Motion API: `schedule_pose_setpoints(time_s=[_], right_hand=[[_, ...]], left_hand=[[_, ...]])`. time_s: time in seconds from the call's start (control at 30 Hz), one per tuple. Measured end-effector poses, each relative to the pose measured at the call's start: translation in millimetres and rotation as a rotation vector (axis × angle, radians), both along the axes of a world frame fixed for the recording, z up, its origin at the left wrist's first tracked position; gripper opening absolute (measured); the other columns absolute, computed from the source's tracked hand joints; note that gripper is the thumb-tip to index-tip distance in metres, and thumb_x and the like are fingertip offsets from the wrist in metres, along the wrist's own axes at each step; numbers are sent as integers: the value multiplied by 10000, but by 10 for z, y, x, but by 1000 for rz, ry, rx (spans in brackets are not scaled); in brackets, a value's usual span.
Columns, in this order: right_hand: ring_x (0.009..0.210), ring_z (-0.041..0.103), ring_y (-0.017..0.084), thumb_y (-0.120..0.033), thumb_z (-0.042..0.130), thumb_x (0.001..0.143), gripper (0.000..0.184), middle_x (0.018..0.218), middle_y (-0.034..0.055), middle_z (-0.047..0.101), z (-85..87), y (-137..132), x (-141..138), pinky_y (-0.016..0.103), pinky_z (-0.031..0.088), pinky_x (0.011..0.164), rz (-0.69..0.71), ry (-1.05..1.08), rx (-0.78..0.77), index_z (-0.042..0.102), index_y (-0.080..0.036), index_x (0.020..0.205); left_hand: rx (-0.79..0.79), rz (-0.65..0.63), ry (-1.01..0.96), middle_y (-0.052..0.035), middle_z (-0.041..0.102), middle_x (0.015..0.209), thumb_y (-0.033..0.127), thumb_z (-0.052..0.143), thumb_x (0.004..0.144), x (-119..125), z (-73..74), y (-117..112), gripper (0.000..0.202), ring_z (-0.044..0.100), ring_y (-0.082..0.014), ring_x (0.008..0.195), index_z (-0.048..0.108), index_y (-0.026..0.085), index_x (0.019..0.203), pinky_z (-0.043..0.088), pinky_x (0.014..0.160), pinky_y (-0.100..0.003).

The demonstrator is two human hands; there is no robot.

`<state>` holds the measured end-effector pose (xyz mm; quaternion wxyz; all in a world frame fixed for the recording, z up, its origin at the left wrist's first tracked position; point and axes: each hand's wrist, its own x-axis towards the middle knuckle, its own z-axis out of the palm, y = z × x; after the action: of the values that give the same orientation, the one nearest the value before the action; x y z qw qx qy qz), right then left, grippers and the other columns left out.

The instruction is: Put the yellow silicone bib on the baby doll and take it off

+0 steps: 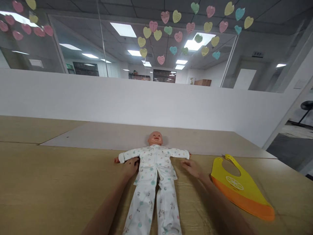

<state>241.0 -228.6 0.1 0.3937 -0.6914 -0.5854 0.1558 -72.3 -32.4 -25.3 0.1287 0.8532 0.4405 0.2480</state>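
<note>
A baby doll (156,160) lies on its back, arms spread, dressed in a white patterned top and trousers (143,197). Its head points away from me, and its feet run past the lower edge of the view. My left hand (132,165) rests on the table under the doll's outstretched arm, close against the side of its top; its fingertips are partly hidden. On the other side, my right hand (192,167) lies on the table just below the doll's sleeve, fingers loosely extended, apart from the torso. Neither hand appears to hold anything.
A yellow bib with an orange lower pocket (238,182) lies on the wooden table (61,186) to the right of my right forearm. Behind the doll, a pale strip of tabletop (97,133) meets a white wall (137,101) below glass panes dotted with heart-shaped notes.
</note>
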Motion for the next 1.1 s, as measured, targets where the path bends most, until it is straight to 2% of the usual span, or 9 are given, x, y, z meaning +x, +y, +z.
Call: schedule_pose_setpoints(time_s=[0.13, 0.27, 0.37, 0.43, 0.53, 0.67, 0.87, 0.97, 1.1], right_hand=[[812, 629, 241, -464, 503, 755, 398, 864, 79, 706, 200, -484, 812, 346, 472, 757, -159, -36, -123, 718, -150, 869], [796, 644, 250, -357, 509, 738, 335, 851, 107, 705, 226, -1141, 1696, 328, 454, 725, -650, -206, -225, 718, -127, 862], [834, 648, 285, -323, 514, 754, 303, 910, 157, 698, 139, -1616, 2087, 346, 441, 681, -949, -226, -333, 700, -128, 892], [847, 648, 309, -364, 530, 753, 298, 938, 211, 684, 65, -1822, 2206, 370, 439, 664, -1028, -215, -374, 682, -132, 863], [761, 654, 311, -471, 574, 715, 318, 877, 266, 666, -15, -1928, 2263, 387, 442, 598, -1042, -190, -361, 638, -159, 706], [573, 625, 292, -510, 669, 608, 354, 639, 243, 614, -50, -1892, 2299, 395, 413, 501, -1034, -62, -364, 506, -226, 475], [543, 613, 271, -394, 725, 522, 258, 652, 191, 640, -25, -1933, 2301, 415, 448, 553, -854, 210, -402, 536, -229, 465], [595, 629, 256, -406, 695, 565, 192, 735, 183, 669, 107, -1981, 2146, 390, 474, 571, -713, 337, -380, 613, -232, 568], [729, 670, 262, -459, 694, 607, 241, 933, 172, 690, 485, -1994, 1798, 366, 527, 593, -631, 497, -238, 667, -273, 759]], left_hand=[[38, -86, 66, -123, 685, 1111, 146, 403, 834, 25, 44, -54, 322, 619, -228, 1038, 677, 141, 1004, 421, 925, -325], [24, -95, 74, -134, 677, 1130, 172, 397, 841, 32, 60, -51, 325, 616, -244, 1041, 676, 139, 1005, 414, 934, -341], [19, -97, 77, -125, 678, 1134, 169, 401, 829, 34, 23, 2, 328, 610, -252, 1053, 683, 150, 993, 408, 951, -349], [25, -106, 80, -121, 683, 1124, 169, 395, 818, 36, -4, 38, 336, 612, -262, 1055, 691, 158, 977, 414, 952, -359], [48, -95, 80, -126, 678, 1134, 180, 399, 802, 34, -18, 59, 345, 610, -272, 1070, 687, 156, 989, 420, 960, -362], [57, -93, 84, -107, 686, 1120, 187, 408, 794, 27, 2, 38, 327, 615, -255, 1063, 686, 181, 967, 431, 956, -349], [80, -98, 85, -119, 681, 1127, 161, 380, 819, 24, -15, 26, 339, 611, -230, 1073, 685, 157, 966, 423, 968, -331], [81, -112, 63, -122, 685, 1119, 176, 397, 821, 26, -23, 27, 334, 616, -237, 1064, 685, 154, 989, 430, 958, -334], [67, -105, 22, -123, 681, 1131, 166, 412, 799, 25, -12, 16, 333, 611, -245, 1075, 686, 152, 988, 419, 976, -348]])
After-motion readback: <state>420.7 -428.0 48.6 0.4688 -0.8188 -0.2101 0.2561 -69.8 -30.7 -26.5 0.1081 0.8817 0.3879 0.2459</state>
